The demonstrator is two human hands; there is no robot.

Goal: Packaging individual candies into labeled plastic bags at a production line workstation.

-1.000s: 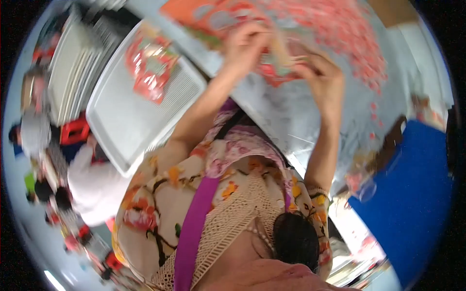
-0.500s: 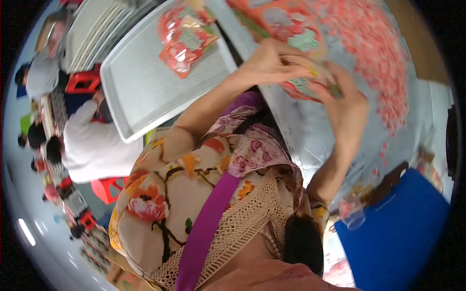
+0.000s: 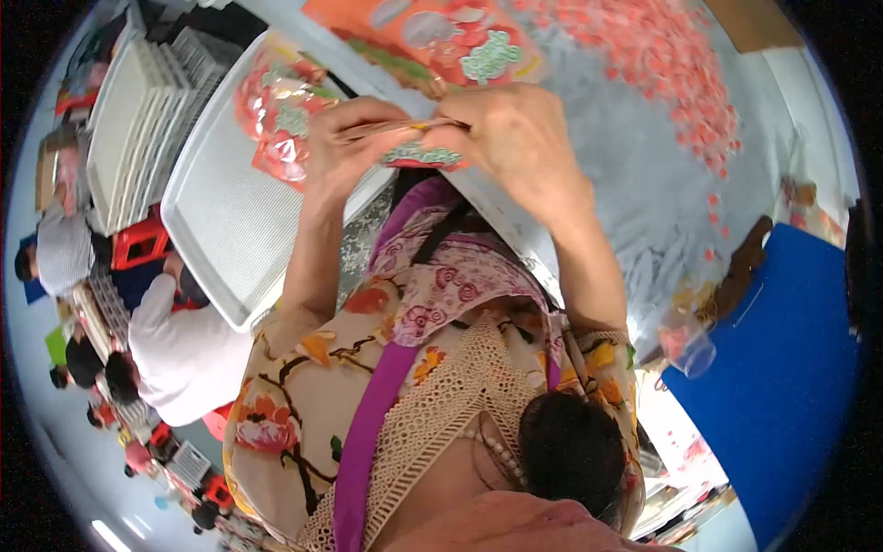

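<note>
My left hand (image 3: 345, 147) and my right hand (image 3: 515, 138) meet close to my chest, both pinching a flat clear packet (image 3: 418, 147) with red and pale green pieces inside. The packet is held edge-on between my fingers, so most of it is hidden. Just beyond my hands lies an orange packet (image 3: 441, 37) with similar pieces on the grey table (image 3: 625, 175). A white tray (image 3: 230, 221) to my left carries more red and green packets (image 3: 276, 110).
Many small red pieces (image 3: 662, 55) are scattered across the far right of the table. Stacked white trays (image 3: 138, 120) stand at the far left. A blue bin (image 3: 782, 368) sits at my right with a clear cup (image 3: 685, 345) beside it. Other people (image 3: 175, 350) work at lower left.
Both hands have drawn back from the table toward my chest, bringing the packet with them. My view has tilted, so the tray and table appear shifted.
</note>
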